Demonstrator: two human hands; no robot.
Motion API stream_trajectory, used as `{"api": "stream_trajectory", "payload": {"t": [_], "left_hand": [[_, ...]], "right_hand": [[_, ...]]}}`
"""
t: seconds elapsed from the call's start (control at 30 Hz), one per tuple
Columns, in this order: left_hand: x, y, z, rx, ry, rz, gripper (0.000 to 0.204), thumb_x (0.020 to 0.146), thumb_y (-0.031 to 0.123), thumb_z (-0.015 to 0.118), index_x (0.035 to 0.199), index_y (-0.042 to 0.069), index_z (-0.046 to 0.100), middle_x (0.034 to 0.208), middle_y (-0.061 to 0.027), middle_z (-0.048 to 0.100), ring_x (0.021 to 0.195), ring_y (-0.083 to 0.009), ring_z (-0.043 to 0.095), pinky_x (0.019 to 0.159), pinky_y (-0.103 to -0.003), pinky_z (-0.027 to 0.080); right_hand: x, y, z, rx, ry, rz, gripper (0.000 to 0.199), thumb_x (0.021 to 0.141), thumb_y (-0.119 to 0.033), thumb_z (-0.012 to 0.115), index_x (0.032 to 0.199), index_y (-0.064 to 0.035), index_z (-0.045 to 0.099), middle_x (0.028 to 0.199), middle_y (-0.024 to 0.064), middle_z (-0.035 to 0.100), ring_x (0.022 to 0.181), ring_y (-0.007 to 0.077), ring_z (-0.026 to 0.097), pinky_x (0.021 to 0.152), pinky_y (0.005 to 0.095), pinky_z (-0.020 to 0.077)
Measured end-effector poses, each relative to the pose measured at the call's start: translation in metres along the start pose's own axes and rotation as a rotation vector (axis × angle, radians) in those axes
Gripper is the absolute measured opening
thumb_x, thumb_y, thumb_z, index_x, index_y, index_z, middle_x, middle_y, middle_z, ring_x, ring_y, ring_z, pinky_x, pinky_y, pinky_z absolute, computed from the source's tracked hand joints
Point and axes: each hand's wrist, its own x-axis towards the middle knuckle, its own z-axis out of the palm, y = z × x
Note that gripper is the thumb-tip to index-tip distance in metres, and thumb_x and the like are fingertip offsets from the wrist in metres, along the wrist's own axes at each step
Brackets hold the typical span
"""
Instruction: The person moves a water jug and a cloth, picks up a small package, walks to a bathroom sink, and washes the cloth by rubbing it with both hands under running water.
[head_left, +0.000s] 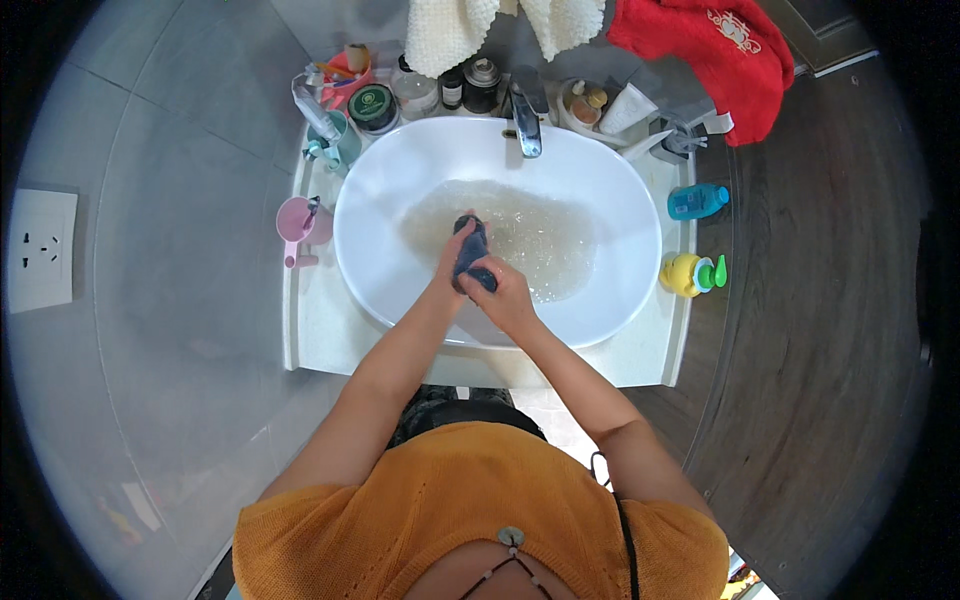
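Dark cloth [471, 252] in both hands [452, 255] [508, 295], shape unclear

Bright light glints on the water [548, 238], and fisheye distortion curves the grey wall [190, 225].

The sink [625, 205] is white, on an off-white counter [320, 340]. The water [550, 240] is cloudy beige-grey, the cloth [471, 249] over it dark slate blue. By the counter's left edge is a pink cup [298, 222]; toward the back left corner, a teal cup [345, 147] and a dark jar [374, 112] with a green lid [371, 102]. Along the right edge are a blue bottle [694, 202] and a yellow bottle [681, 273] with a green pump [717, 273]. Past the back edge hang a waffle-patterned cream towel [444, 35] and a red towel [745, 85] with a white design [734, 31].
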Motion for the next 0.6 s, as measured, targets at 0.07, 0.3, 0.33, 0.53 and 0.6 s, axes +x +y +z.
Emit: {"api": "stream_trajectory", "payload": {"t": [0.07, 0.3, 0.33, 0.53, 0.6], "left_hand": [[-0.001, 0.005, -0.004, 0.042, -0.018, -0.074, 0.028, 0.078, 0.029, 0.064, 0.096, 0.011, 0.054, 0.075, -0.0057, 0.053, 0.066, -0.0183, 0.055, 0.056, -0.030, 0.047], [-0.009, -0.030, -0.001, -0.079, -0.111, 0.038, 0.021, 0.086, 0.027, 0.047, 0.086, 0.009, 0.055, 0.082, -0.0058, 0.058, 0.071, -0.0166, 0.057, 0.060, -0.032, 0.047], [-0.011, -0.030, 0.001, 0.079, -0.016, 0.019, 0.018, 0.086, 0.026, 0.047, 0.087, 0.010, 0.055, 0.080, -0.0041, 0.058, 0.071, -0.0161, 0.057, 0.062, -0.031, 0.046], [-0.036, -0.012, 0.016, 0.415, 0.210, -0.126, 0.021, 0.083, 0.031, 0.055, 0.092, 0.012, 0.055, 0.083, -0.0012, 0.058, 0.074, -0.0158, 0.057, 0.069, -0.032, 0.046], [-0.020, 0.011, -0.008, 0.358, 0.146, -0.042, 0.028, 0.083, 0.036, 0.053, 0.099, 0.012, 0.054, 0.091, -0.0025, 0.058, 0.082, -0.0176, 0.057, 0.077, -0.034, 0.044]], "right_hand": [[0.008, 0.002, 0.004, -0.110, 0.072, 0.013, 0.019, 0.074, -0.019, 0.063, 0.084, -0.0025, 0.059, 0.078, 0.0145, 0.059, 0.069, 0.0320, 0.058, 0.061, 0.0365, 0.0446], [0.052, 0.035, 0.009, -0.366, 0.329, 0.208, 0.029, 0.083, -0.036, 0.049, 0.083, -0.0085, 0.060, 0.078, 0.0197, 0.060, 0.073, 0.0399, 0.056, 0.062, 0.0456, 0.0436], [0.056, 0.043, 0.006, -0.376, 0.316, 0.225, 0.031, 0.084, -0.037, 0.046, 0.086, -0.0095, 0.059, 0.079, 0.0200, 0.060, 0.074, 0.0402, 0.056, 0.063, 0.0454, 0.0440], [0.046, 0.088, -0.041, -0.551, 0.064, 0.244, 0.042, 0.088, -0.043, 0.037, 0.096, -0.0088, 0.059, 0.083, 0.0218, 0.060, 0.081, 0.0401, 0.057, 0.070, 0.0460, 0.0442], [0.050, 0.098, -0.054, -0.644, -0.058, 0.493, 0.046, 0.087, -0.046, 0.039, 0.100, -0.0059, 0.059, 0.088, 0.0214, 0.061, 0.085, 0.0367, 0.059, 0.073, 0.0431, 0.0443]]}}
